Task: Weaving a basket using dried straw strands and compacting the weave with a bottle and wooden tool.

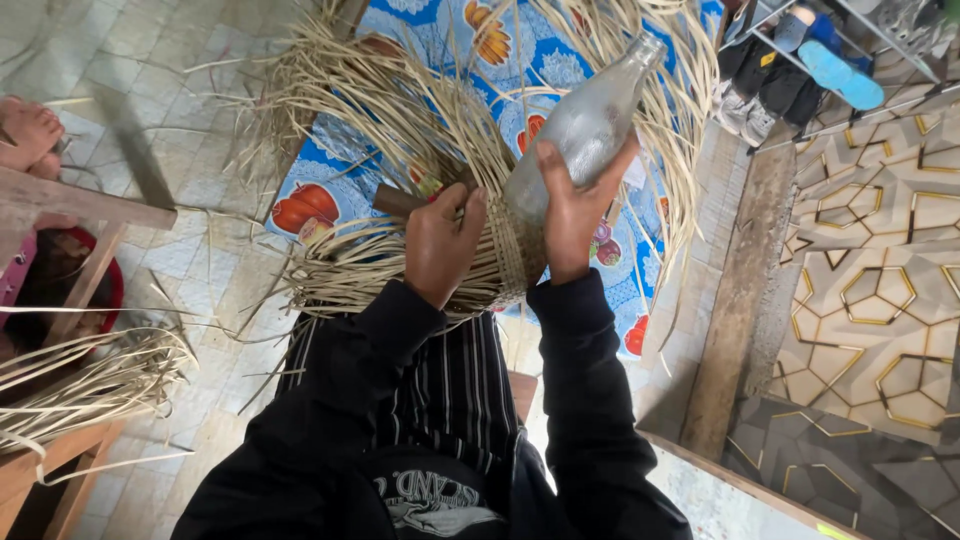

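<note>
Head view, mid-frame: my right hand (575, 215) fingers clamped round a smooth clear glass bottle (585, 130), left hand (440, 240) fingers curled, pinning the stiff pale woven straw strips (400, 110).

I see the bottle (585, 130) lying tilted on the woven strips (400, 110), right of the left hand (440, 245), held by the right hand (575, 215). The cloth (520, 60) lies beneath; shoes (800, 60), perhaps racked, sit far right.
</note>
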